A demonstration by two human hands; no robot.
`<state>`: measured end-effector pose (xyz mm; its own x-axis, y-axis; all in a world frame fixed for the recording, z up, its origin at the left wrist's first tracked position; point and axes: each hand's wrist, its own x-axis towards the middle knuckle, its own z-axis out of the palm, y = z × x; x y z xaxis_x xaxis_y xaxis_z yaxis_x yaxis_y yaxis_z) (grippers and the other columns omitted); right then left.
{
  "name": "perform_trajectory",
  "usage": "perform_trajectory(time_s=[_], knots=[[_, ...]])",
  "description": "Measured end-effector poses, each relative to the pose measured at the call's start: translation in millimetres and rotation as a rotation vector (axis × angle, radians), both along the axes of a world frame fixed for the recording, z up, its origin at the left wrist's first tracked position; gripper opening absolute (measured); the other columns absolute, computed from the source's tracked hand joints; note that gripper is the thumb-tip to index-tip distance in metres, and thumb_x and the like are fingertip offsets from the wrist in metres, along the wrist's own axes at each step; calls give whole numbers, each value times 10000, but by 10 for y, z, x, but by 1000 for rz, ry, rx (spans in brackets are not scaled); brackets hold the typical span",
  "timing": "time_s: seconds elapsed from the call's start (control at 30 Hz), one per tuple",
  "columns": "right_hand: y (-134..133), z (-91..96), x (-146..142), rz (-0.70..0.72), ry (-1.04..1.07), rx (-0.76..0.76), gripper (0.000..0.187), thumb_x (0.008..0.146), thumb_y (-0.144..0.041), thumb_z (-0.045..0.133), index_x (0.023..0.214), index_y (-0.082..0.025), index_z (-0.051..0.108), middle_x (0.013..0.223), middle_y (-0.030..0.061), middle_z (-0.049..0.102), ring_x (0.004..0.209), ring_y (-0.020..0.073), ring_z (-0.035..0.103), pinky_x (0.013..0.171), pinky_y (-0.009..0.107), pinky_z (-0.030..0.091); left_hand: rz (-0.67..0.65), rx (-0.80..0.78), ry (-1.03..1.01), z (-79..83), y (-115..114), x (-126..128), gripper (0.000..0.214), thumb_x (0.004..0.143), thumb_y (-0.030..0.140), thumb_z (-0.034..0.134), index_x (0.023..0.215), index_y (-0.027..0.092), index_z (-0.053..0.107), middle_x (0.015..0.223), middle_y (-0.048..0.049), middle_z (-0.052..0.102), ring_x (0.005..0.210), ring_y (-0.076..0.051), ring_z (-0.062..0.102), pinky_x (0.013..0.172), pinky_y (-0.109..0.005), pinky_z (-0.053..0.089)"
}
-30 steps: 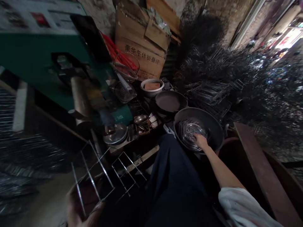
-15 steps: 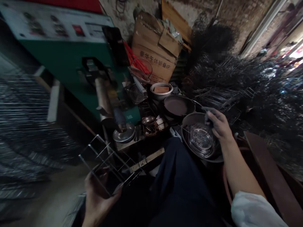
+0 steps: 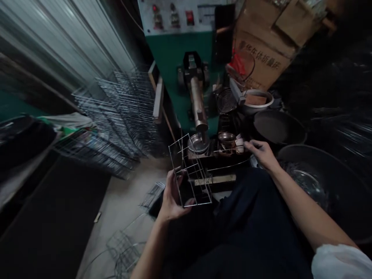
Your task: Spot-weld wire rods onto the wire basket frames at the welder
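Note:
My left hand is shut on a rectangular wire rack frame, holding it upright over my lap just in front of the green machine's base. My right hand pinches a long thin wire rod, which runs leftward toward the rack frame. A large dark wok holding a bundle of bright wire loops sits to the right of my right forearm. The far end of the rod is hard to follow against the dark bench.
A green spot-welding machine has its electrode above a metal dish. A black pan, white bowl and cardboard box stand behind. Stacked wire racks lean at left; wire pieces lie on the floor.
My head has turned left, shifting the scene right. My right hand has left the wok with a wire rod and moved left, and my left hand has brought the rack frame nearer the machine.

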<state>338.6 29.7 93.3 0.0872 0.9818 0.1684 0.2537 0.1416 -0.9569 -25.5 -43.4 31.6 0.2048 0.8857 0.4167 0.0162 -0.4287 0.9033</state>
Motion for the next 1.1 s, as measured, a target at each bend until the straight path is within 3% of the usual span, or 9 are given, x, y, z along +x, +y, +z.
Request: perform_trajectory(time_s=[0.1, 0.33, 0.57, 0.73, 1.1], knots=[[53, -89, -115, -16, 3, -4, 671, 764, -746, 756, 540, -217, 411, 591, -50, 291, 590, 117, 269, 574, 296, 222, 1, 18, -22, -35, 6, -23, 998, 739, 306, 850, 1584, 330, 319, 1545, -138, 342, 1433, -384, 470, 1246, -664, 326], [200, -192, -151, 61, -13, 6, 668, 786, -672, 782, 537, -215, 363, 615, -43, 289, 620, 125, 279, 595, 298, 230, 11, -1, -19, -133, 90, -21, 996, 743, 329, 851, 1583, 315, 316, 1529, -142, 366, 1421, -382, 477, 1244, -666, 325], [529, -347, -196, 165, -80, 26, 645, 791, -702, 754, 528, -210, 430, 610, -24, 380, 629, 137, 362, 603, 302, 289, 42, -84, 99, -255, 279, 1, 1026, 715, 278, 837, 1577, 324, 284, 1551, -150, 348, 1426, -413, 464, 1224, -704, 329], [739, -433, -259, 174, -114, 19, 690, 757, -769, 731, 513, -212, 406, 578, -33, 350, 582, 118, 334, 563, 290, 266, 22, -86, 133, -274, 437, 52, 1041, 692, 196, 807, 1575, 327, 273, 1557, -143, 337, 1430, -418, 467, 1220, -678, 364], [936, -570, -230, 180, -173, 25, 658, 767, -741, 718, 523, -216, 405, 591, -31, 346, 586, 128, 346, 545, 280, 263, 55, -57, 117, -378, 702, 108, 1051, 680, 220, 822, 1579, 265, 280, 1580, -152, 349, 1432, -388, 471, 1239, -621, 371]])
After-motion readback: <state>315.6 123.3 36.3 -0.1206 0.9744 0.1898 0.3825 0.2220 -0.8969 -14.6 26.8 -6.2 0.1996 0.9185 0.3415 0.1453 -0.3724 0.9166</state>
